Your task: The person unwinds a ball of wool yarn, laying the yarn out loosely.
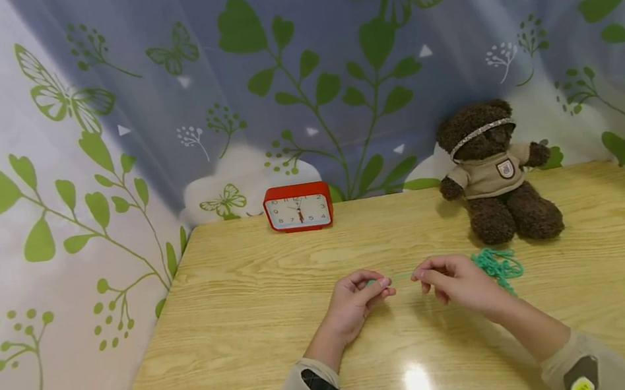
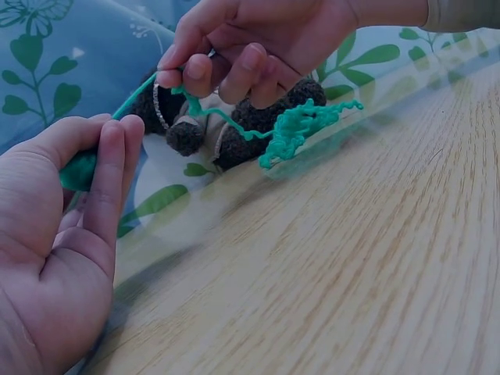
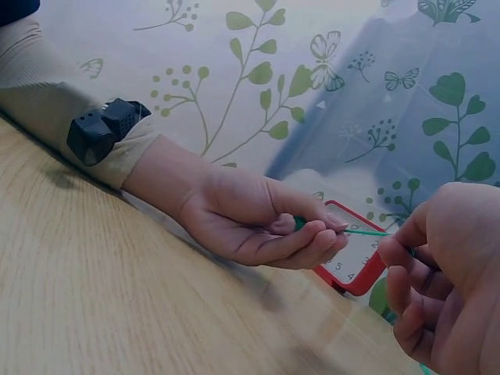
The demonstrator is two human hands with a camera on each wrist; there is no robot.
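Observation:
Both hands are raised over the table, with a short taut strand of green yarn (image 3: 366, 232) between their fingertips. My left hand (image 1: 354, 302) pinches one end between thumb and fingers. A small green lump (image 2: 78, 171) shows inside that hand in the left wrist view, mostly hidden by the fingers. On the other side, my right hand (image 1: 460, 284) pinches the yarn between thumb and forefinger, its other fingers loosely bent. From there the yarn trails to a loose, crinkled green yarn pile (image 1: 499, 265), which lies beyond the right wrist on the table.
A red alarm clock (image 1: 298, 208) stands at the back of the wooden table (image 1: 233, 313). At the back right sits a dark brown teddy bear (image 1: 498, 175) in a beige top, a band across its head. A curtain (image 1: 186, 106) with leaves and butterflies hangs behind.

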